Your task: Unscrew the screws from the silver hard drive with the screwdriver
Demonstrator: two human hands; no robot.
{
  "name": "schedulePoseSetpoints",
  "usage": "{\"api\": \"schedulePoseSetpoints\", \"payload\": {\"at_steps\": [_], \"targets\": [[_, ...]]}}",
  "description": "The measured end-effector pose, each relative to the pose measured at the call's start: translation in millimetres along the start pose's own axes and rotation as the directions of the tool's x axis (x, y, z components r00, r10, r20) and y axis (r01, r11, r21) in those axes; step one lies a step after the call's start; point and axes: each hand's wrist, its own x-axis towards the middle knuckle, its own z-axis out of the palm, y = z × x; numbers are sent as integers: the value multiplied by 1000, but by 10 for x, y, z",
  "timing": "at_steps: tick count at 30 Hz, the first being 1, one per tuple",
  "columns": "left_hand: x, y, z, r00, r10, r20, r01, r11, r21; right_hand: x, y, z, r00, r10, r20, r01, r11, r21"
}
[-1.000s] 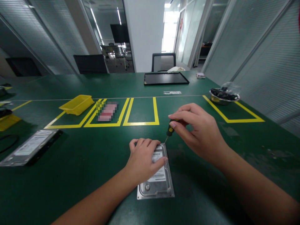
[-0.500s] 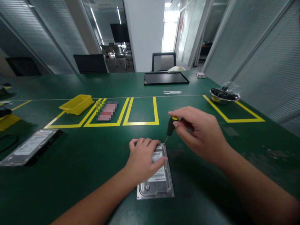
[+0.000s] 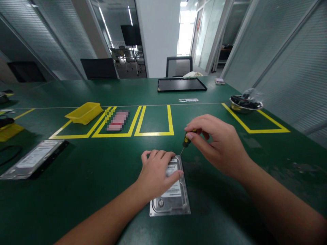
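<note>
A silver hard drive (image 3: 170, 207) with a white label lies flat on the green table. My left hand (image 3: 157, 173) rests over its upper left part, fingers across the top and thumb on the right side, gripping it against the table. Part of the label is hidden under that hand. In my right hand (image 3: 217, 143) is a small dark screwdriver (image 3: 186, 141) with yellow marks, its handle pinched between thumb and fingers. The thin shaft slants down to the drive's upper right corner; whether the tip sits in a screw is too small to tell.
Another hard drive (image 3: 35, 157) lies to the left. Beyond it are a yellow tray (image 3: 85, 114) and a pixelated pink item (image 3: 118, 120) within yellow tape outlines. A metal bowl (image 3: 246, 107) of dark items stands at right, and a black-framed panel (image 3: 182, 84) lies at the back.
The screwdriver handle has turned in my right fingers, which have closed further around its top. My left hand and the hard drive keep their place.
</note>
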Motion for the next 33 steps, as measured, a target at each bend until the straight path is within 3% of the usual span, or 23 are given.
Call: {"api": "schedulePoseSetpoints", "payload": {"at_steps": [16, 33], "targets": [[-7, 10, -7, 1000, 7, 1, -7, 1000, 12, -10, -12, 23, 997, -19, -75, 18, 1000, -16], [-56, 11, 8, 1000, 10, -11, -10, 1000, 26, -51, -73, 38, 998, -22, -52, 22, 1000, 7]]}}
